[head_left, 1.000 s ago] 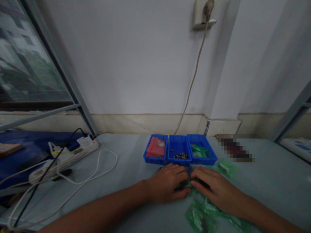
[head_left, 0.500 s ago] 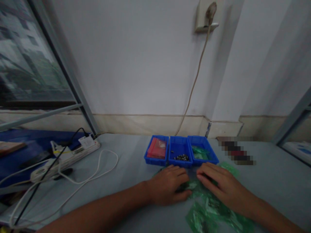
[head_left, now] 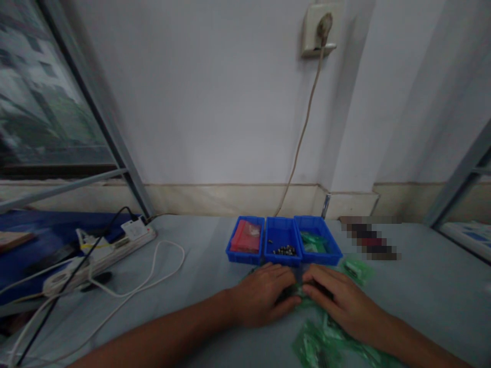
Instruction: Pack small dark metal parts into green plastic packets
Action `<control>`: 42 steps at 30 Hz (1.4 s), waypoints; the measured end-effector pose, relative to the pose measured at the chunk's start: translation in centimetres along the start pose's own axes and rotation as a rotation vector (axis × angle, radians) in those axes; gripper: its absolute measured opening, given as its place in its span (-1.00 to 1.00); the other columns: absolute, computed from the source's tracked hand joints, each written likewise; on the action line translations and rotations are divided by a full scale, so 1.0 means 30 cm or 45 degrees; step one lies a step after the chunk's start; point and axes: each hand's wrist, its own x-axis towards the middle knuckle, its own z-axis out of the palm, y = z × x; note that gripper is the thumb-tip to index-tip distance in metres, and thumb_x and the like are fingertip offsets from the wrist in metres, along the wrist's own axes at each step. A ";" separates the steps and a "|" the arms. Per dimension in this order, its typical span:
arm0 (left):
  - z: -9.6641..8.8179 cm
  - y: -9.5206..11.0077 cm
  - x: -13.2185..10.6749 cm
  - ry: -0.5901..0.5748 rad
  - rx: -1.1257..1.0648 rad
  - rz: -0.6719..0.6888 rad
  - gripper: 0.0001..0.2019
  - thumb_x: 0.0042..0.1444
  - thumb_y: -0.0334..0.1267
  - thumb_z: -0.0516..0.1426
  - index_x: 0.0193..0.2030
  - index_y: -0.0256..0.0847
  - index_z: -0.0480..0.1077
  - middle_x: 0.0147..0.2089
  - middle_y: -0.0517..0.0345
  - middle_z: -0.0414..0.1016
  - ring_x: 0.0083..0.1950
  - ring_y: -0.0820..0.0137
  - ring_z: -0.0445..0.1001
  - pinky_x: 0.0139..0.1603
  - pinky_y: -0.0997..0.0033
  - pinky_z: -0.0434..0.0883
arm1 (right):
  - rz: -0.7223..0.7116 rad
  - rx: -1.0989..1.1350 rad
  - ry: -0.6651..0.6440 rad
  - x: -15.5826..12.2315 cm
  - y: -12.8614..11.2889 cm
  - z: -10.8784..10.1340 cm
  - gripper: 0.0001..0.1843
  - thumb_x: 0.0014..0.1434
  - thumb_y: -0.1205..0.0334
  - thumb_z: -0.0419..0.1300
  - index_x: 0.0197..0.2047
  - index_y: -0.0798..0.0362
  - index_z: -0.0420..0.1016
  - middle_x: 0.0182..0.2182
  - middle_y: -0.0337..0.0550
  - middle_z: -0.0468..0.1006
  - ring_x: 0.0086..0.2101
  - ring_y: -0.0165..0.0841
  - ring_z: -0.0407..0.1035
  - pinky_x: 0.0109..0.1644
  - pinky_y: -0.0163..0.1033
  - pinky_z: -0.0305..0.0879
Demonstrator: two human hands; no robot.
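Observation:
My left hand rests low over the table, its fingers curled and its thumb towards the right. Facing it, my right hand has its thumb and fingers drawn together. A crumpled green plastic bag lies between them, gripped at both sides; the hands partly cover it. More green plastic bags with small parts inside lie below and under my right hand. Another green bag sits just beyond its knuckles. A bit of green also shows behind my left fingers.
Three blue bins stand side by side beyond my hands: the left bin holds red bags, the middle bin small metal parts, the right bin green bags. A white power strip and a looping white cable lie at left.
My right hand has moved left, closer to my left hand, and less of the green bag shows between them. The view has shifted slightly.

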 end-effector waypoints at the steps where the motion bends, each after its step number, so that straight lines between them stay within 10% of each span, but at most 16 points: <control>1: -0.002 0.003 -0.001 0.004 -0.025 -0.033 -0.83 0.50 -0.10 0.10 -0.02 -0.14 0.34 -0.07 0.05 0.55 -0.06 0.21 0.53 0.01 0.28 0.42 | 0.005 0.013 0.023 0.001 0.001 0.001 -0.81 0.60 0.10 0.10 -0.07 -0.06 0.47 -0.20 -0.23 0.56 -0.16 -0.27 0.50 -0.04 -0.22 0.35; 12: -0.022 0.015 -0.007 0.054 -0.267 -0.187 -0.75 0.47 -0.07 0.14 0.13 -0.13 0.27 -0.07 0.05 0.55 -0.08 0.21 0.54 -0.08 0.32 0.43 | 0.009 0.084 0.177 -0.009 0.009 0.008 -0.80 0.60 0.10 0.09 -0.06 -0.09 0.50 -0.21 -0.21 0.58 -0.18 -0.25 0.52 -0.08 -0.22 0.37; 26: 0.011 -0.031 0.011 0.157 -0.383 -0.093 -0.71 0.53 -0.13 0.06 -0.25 -0.18 0.36 -0.30 0.19 0.43 -0.29 0.37 0.40 -0.24 0.45 0.31 | 0.021 -0.031 0.257 0.002 0.005 0.013 -0.84 0.55 0.07 0.18 -0.06 -0.08 0.52 -0.23 -0.21 0.53 -0.15 -0.19 0.43 -0.04 -0.14 0.32; 42: -0.016 -0.009 0.010 0.110 -0.502 -0.226 -0.79 0.48 -0.06 0.13 -0.05 -0.16 0.33 -0.30 0.26 0.40 -0.34 0.40 0.36 -0.34 0.48 0.25 | -0.029 -0.053 0.171 0.011 -0.010 0.009 -0.76 0.55 0.09 0.15 -0.19 -0.04 0.50 -0.27 -0.19 0.58 -0.19 -0.19 0.47 0.04 -0.09 0.36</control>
